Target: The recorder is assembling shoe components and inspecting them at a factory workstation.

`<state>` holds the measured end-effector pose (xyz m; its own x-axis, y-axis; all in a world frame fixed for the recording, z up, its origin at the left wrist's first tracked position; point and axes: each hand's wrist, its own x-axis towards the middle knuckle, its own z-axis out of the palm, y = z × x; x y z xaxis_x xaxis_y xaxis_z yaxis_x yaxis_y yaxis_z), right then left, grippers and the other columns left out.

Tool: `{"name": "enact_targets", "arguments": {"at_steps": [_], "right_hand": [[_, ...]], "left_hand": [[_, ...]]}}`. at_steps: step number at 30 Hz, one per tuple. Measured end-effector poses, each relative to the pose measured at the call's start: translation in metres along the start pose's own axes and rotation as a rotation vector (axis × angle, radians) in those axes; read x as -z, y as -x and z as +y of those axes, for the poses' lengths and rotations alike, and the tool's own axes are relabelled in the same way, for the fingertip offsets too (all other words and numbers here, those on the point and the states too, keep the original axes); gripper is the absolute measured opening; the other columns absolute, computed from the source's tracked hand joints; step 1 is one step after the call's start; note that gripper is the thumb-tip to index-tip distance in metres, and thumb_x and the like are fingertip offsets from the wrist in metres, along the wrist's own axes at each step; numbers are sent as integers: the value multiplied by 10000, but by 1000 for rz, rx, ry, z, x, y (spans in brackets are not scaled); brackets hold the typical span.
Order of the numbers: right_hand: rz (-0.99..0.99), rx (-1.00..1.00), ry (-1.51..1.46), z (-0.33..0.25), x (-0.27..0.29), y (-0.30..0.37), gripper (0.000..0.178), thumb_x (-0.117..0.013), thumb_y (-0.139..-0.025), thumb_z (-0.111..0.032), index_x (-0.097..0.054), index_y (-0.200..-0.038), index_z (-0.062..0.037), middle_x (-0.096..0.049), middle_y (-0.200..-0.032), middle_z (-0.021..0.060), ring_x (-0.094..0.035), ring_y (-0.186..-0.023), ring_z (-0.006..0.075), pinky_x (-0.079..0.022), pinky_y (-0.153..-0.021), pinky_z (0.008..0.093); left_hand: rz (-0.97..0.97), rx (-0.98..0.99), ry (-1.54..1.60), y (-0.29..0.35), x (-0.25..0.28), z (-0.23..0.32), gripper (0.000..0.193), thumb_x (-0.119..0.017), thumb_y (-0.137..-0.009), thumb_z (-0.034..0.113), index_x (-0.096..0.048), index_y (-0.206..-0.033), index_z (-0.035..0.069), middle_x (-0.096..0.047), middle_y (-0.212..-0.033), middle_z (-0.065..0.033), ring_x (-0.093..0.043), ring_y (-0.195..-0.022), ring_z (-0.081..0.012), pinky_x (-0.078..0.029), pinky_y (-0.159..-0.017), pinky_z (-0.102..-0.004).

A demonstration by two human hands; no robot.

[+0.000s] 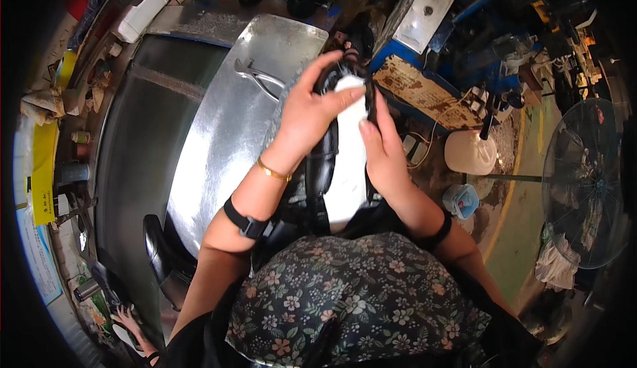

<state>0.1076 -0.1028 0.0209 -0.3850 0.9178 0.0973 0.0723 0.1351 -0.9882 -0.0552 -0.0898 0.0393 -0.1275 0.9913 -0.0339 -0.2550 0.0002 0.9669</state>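
Bottom side up between my hands is a black leather shoe upper [322, 168] with a long white underside [348, 159], perhaps a last or insole. My left hand [306, 113] wraps its left side, thumb laid across the white surface near the far end. From the right, my right hand [387, 152] grips the edge, its thumb tip at the white part's rim. Fingers of both hands are partly hidden behind the shoe. Metal pincers [255, 76] lie on the shiny metal plate [215, 149] just left of my left hand.
A dark conveyor belt [149, 129] runs along the left, with a black shoe [159, 252] beside it. Another person's hand [129, 325] is at lower left. To the right stand a blue machine [421, 89], a white jug [470, 152], a small bin [461, 201] and a caged fan [590, 182].
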Motion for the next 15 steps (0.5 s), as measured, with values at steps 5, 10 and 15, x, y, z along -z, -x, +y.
{"name": "enact_targets", "arguments": {"at_steps": [5,10,15], "right_hand": [[-233,-336,-599,-7,19,0,611,-510,-1013,-79,-219,-1545,-2,-386,-1519,86,-407,-1358,157,-326,-1129,312],[-109,-155,-114,-8,2,25,585,-449,-1031,-96,-196,-1546,22,-370,-1526,104,-381,-1366,160,-317,-1124,313],[-278,-467,-406,-7,23,27,658,-545,-986,-72,-220,-1556,-22,-461,-1446,56,-467,-1253,118,-377,-1042,269]], "left_hand": [[-20,31,90,9,7,4,627,-809,-809,102,-512,-1353,7,-685,-1072,-76,-653,-921,-118,-538,-819,-253],[46,61,93,9,3,9,607,-800,-815,89,-525,-1352,21,-684,-1073,-71,-644,-930,-114,-531,-813,-252],[82,7,214,15,18,7,543,-763,-817,22,-552,-1316,-7,-686,-1074,-80,-654,-922,-123,-535,-814,-259]]}}
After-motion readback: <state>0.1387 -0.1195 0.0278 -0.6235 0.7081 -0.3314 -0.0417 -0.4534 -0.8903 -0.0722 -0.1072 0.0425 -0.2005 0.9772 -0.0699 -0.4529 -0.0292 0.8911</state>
